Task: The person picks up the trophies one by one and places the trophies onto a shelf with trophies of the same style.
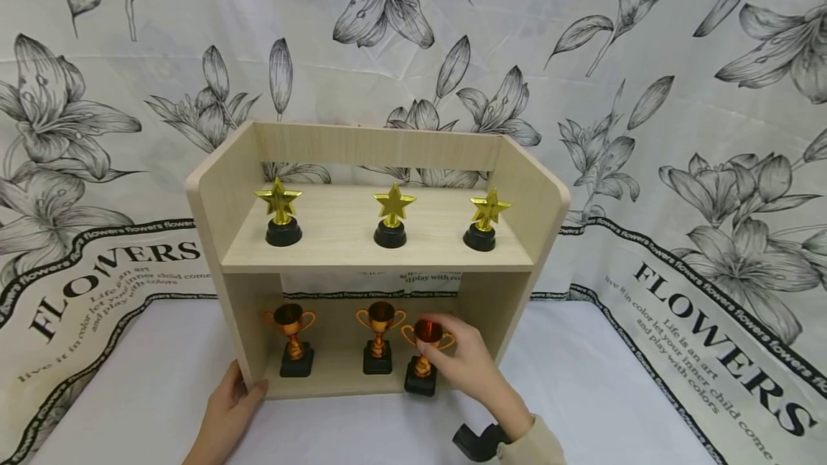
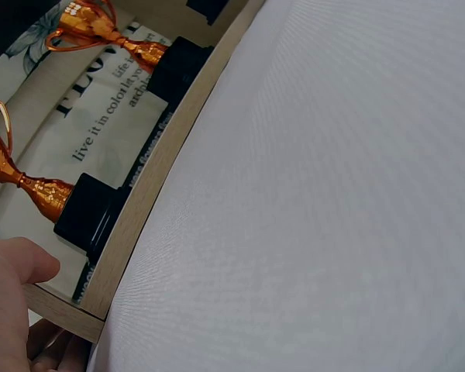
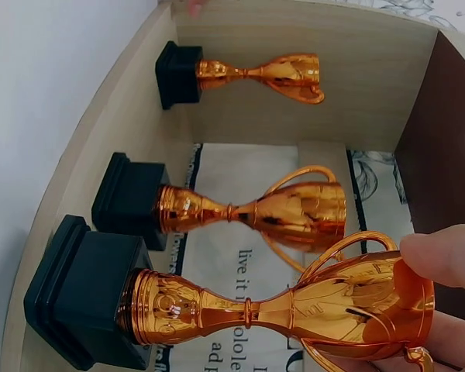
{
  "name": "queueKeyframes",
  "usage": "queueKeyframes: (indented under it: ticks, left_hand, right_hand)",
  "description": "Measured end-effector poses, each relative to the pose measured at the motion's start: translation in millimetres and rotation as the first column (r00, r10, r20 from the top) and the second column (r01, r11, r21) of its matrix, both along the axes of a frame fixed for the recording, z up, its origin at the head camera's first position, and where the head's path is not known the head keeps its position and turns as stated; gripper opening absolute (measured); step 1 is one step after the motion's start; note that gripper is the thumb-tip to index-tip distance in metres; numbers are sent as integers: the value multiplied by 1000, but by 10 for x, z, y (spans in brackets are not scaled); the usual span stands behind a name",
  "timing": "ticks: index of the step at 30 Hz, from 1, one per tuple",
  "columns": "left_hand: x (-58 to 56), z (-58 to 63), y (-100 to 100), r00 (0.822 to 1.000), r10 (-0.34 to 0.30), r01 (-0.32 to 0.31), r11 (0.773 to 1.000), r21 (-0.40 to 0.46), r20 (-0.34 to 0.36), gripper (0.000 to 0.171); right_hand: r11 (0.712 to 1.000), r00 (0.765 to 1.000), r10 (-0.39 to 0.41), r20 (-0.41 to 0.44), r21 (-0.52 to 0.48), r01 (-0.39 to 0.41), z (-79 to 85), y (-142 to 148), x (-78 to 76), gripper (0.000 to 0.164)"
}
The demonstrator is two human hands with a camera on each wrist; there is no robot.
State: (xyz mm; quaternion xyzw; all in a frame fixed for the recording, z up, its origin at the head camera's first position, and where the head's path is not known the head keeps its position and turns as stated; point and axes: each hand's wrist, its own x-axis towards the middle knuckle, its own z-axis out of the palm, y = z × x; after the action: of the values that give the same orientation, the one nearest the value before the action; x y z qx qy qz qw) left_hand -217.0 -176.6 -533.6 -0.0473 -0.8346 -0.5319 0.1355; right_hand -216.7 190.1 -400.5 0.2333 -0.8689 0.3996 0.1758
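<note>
My right hand (image 1: 474, 364) pinches the cup of a two-handled orange-gold trophy (image 3: 248, 310) by its rim, thumb in front and fingers behind. The trophy's black base overlaps the lower shelf's front edge, tilted slightly. Two matching trophies stand upright on that lower shelf: a middle trophy (image 1: 378, 339) just left of the held one, and a left trophy (image 1: 295, 343) near the side panel. With thumb inside and fingers outside, my left hand (image 1: 226, 407) grips the bottom front corner of the wooden shelf unit (image 1: 375, 266).
On the upper shelf stand three gold star trophies with black bases: a left star (image 1: 279, 203), a middle star (image 1: 393, 205) and a right star (image 1: 489, 210). A white cloth (image 1: 349, 433) covers the table. Behind hangs a flower-printed backdrop (image 1: 517, 34).
</note>
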Motion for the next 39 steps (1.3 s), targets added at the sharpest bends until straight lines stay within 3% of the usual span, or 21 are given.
queueKeyframes:
  ticks: [27, 39]
  left_hand:
    - [8, 14, 0, 1000, -3, 3, 1000, -13, 6, 55]
    - [15, 32, 11, 1000, -8, 8, 1000, 2, 14, 58]
  right_hand:
    - [987, 978, -160, 134, 1, 161, 15, 202, -178, 37]
    - [983, 977, -182, 112, 18, 181, -64, 275, -250, 34]
